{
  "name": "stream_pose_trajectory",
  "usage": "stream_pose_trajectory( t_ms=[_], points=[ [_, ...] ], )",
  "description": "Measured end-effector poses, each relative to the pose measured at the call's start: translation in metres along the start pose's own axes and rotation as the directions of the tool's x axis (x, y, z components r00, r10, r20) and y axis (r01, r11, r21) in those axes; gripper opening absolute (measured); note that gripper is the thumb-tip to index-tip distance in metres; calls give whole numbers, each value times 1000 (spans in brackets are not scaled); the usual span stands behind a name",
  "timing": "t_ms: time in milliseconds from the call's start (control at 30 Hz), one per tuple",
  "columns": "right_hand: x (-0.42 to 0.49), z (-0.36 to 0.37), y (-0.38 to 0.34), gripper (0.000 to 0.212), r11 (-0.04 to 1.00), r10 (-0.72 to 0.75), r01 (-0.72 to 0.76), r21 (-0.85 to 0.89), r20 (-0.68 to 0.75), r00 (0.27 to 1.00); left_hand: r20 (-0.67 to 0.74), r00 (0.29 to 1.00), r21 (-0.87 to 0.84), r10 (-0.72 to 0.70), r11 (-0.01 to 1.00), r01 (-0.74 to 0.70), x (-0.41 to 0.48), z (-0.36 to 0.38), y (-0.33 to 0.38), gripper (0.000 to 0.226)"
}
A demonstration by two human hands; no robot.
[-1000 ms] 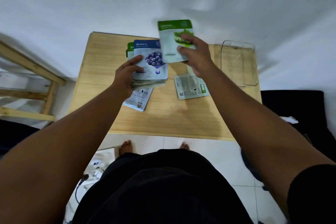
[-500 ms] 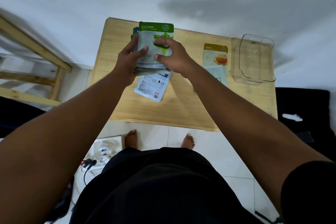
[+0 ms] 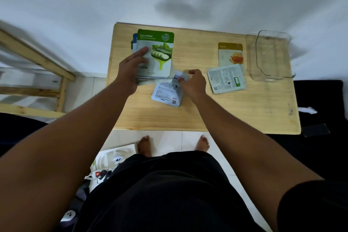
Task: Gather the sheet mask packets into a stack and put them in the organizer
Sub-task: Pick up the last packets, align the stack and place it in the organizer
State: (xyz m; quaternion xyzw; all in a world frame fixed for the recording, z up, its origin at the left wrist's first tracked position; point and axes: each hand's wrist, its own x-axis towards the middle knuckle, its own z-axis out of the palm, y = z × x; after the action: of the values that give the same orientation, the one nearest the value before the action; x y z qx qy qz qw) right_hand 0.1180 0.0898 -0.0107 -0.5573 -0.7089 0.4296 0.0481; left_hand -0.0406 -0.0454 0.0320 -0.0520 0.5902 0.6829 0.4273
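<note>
Thumb of the left hand (image 3: pixel 131 66) clamps the stack (image 3: pixel 154 54) steady, freeing the right hand (image 3: pixel 192 83) to pinch the face-down packet's (image 3: pixel 166 93) far corner for lifting.

Bare table (image 3: pixel 207 115) front; packets (image 3: pixel 227 79) before organizer (image 3: pixel 271 54).

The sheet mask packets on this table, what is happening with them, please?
A person is gathering them. The left hand holds a stack with the cucumber packet on top, while the right hand pinches a face-down packet beside it. Two more packets, a honey packet and a face-down one, lie near the clear organizer, which holds none.
</note>
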Motion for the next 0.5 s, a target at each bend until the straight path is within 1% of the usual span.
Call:
stream_pose_trajectory(
  t_ms=[67, 133, 200, 300, 333, 400, 467, 500],
  points=[
    [-6, 12, 10, 69, 991, 13, -11, -136, 14, 1000, 5, 1000, 21, -4, 1000, 3, 4, -6, -2, 44],
    [-13, 21, 13, 75, 978, 15, -8, -210, 30, 999, -24, 999, 38, -24, 999, 25, 5, -14, -7, 44],
    [-15, 31, 15, 78, 981, 8, 0, -196, 40, 999, -50, 998, 55, -40, 998, 43, 6, -22, -13, 45],
    [-12, 35, 15, 69, 999, 45, -45, -17, 3, 999, -68, 996, 69, -61, 995, 66, 7, -34, -23, 44],
    [-11, 36, 15, 68, 998, 59, -59, 7, 10, 998, -74, 995, 70, -70, 995, 76, 7, -37, -25, 44],
    [-10, 34, 12, 78, 994, 56, -53, -91, 28, 998, -96, 992, 76, -82, 993, 90, 6, -40, -28, 44],
    [-10, 34, 5, 82, 992, 76, -72, -104, 31, 997, -109, 990, 77, -84, 993, 93, 5, -42, -29, 44],
    [-10, 35, 2, 83, 991, 105, -102, -82, 34, 994, -113, 990, 76, -84, 993, 93, 5, -43, -29, 43]
  ],
)
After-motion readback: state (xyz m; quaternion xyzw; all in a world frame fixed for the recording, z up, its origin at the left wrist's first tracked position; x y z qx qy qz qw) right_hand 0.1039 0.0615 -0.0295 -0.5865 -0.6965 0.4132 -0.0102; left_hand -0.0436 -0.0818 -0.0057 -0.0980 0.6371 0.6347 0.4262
